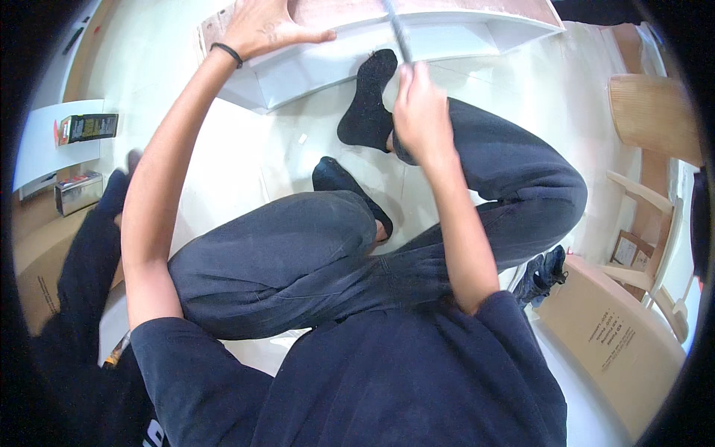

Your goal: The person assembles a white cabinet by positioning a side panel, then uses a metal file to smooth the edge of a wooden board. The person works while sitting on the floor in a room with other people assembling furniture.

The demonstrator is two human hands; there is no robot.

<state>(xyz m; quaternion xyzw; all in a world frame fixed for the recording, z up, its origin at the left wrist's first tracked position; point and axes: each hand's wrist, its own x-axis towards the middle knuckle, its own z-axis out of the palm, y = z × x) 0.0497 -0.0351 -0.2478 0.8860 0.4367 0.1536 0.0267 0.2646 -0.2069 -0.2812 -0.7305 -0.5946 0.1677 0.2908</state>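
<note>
Spread over the reddish-brown panel of a white-sided, box-like furniture piece (298,77) is my left hand (262,28), its thumb stretched out to the right along the edge. The top of the picture cuts off its fingertips. My right hand (421,106) is closed in a fist around a slim tool with a grey-blue shaft (398,36). That shaft points up and away over the furniture piece's edge. It is smeared by motion and its far end lies outside the picture, so its kind does not show.
My bent legs (283,253) and socked feet (367,112) are close below the furniture piece. Another person's dark-clothed leg (89,246) is at the left. Small boxes (89,128) stand beyond it. On the right are a cardboard box (611,343), dark shoes (542,276) and wooden furniture (652,115).
</note>
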